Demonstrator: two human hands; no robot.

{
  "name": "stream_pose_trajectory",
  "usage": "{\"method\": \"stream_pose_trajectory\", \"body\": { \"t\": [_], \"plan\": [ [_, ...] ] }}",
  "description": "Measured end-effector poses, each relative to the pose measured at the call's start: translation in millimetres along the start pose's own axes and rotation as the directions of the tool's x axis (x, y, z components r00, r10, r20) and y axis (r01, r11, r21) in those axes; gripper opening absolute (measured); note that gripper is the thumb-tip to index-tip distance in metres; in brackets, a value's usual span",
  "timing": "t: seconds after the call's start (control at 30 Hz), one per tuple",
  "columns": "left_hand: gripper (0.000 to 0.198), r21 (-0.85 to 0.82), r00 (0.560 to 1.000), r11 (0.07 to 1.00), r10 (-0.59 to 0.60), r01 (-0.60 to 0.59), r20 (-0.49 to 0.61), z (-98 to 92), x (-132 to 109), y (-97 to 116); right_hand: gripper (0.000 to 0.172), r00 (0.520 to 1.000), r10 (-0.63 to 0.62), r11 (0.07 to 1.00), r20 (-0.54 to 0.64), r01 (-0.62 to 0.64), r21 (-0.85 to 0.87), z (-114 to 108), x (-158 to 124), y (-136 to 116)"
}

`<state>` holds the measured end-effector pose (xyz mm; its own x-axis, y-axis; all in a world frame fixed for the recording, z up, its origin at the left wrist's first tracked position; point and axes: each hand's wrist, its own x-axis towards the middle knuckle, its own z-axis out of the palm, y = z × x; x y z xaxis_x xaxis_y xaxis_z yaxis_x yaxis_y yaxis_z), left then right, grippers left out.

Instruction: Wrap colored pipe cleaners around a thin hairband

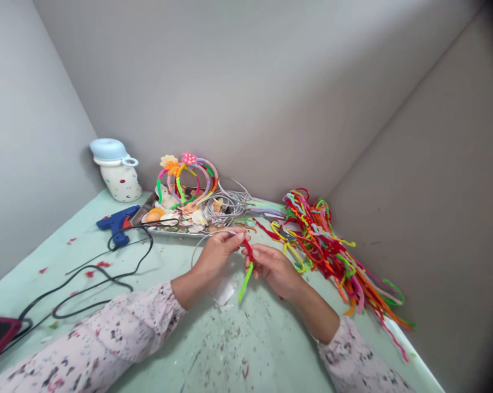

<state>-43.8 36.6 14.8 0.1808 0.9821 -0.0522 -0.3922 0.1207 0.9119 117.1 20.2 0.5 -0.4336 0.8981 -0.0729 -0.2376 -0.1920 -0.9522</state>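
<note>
My left hand point(217, 254) is closed on a thin silvery headband point(196, 248), whose curve shows behind the wrist. Red fuzzy pipe cleaner point(248, 249) covers the band's end between my two hands. A bright green fuzzy end point(245, 283) points down below it. With fingertips pinched, my right hand point(273, 267) grips the red and green part. A small whitish piece point(224, 291) lies on the table under my left hand. Just beyond my right hand are yellow-handled pliers point(293, 254).
A metal tray point(176, 236) at the back holds petals, finished colourful headbands point(189, 183) and bare wire bands point(230, 206). Many pipe cleaners point(328, 245) are heaped at right. A blue glue gun point(119, 224), its black cord point(135, 270) and a bottle point(117, 172) occupy the left.
</note>
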Motion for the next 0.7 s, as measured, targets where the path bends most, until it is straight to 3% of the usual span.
{"method": "stream_pose_trajectory", "body": {
  "t": [0.13,0.23,0.3,0.37,0.43,0.47,0.5,0.53,0.6,0.63,0.7],
  "plan": [
    [0.028,0.038,0.999,0.999,-0.028,0.029,-0.028,0.7,0,-8,0.022,1.0,-0.017,0.998,-0.012,0.018,0.066,-7,5,12],
    [0.027,0.17,0.996,0.981,-0.082,0.088,-0.042,5.5,-5,-5,0.023,0.988,-0.035,0.993,-0.148,0.051,0.107,-12,10,16],
    [0.021,0.34,0.999,0.94,-0.034,0.036,-0.013,7.5,-9,1,0.024,0.969,-0.029,0.988,-0.244,0.064,0.138,-16,13,17],
    [0.015,0.537,0.976,0.818,0.213,-0.207,0.051,6.5,-11,10,0.023,0.953,-0.018,0.986,-0.301,0.067,0.154,-18,15,18],
    [0.014,0.717,0.875,0.555,0.455,-0.422,0.164,2.0,-8,18,0.019,0.951,-0.007,0.988,-0.31,0.055,0.146,-20,15,18],
    [0.015,0.763,0.828,0.443,0.52,-0.471,0.209,-1.5,-5,21,0.017,0.955,-0.002,0.99,-0.298,0.043,0.133,-20,14,18],
    [0.016,0.797,0.812,0.365,0.529,-0.481,0.248,-5.4,-1,24,0.016,0.961,0.002,0.993,-0.276,0.031,0.115,-20,13,18],
    [0.017,0.82,0.828,0.33,0.49,-0.466,0.273,-9.6,4,25,0.015,0.968,0.005,0.995,-0.25,0.019,0.095,-20,11,18],
    [0.017,0.835,0.89,0.355,0.341,-0.421,0.304,-17.3,13,24,0.016,0.978,0.008,0.998,-0.208,0.005,0.061,-20,9,17],
    [0.016,0.832,0.903,0.367,0.279,-0.415,0.328,-20.3,16,23,0.016,0.98,0.008,0.999,-0.199,0.002,0.05,-20,9,17],
    [0.015,0.813,0.896,0.385,0.273,-0.436,0.351,-23.9,20,19,0.016,0.98,0.005,0.999,-0.2,0.003,0.04,-20,8,16]
  ]
}}
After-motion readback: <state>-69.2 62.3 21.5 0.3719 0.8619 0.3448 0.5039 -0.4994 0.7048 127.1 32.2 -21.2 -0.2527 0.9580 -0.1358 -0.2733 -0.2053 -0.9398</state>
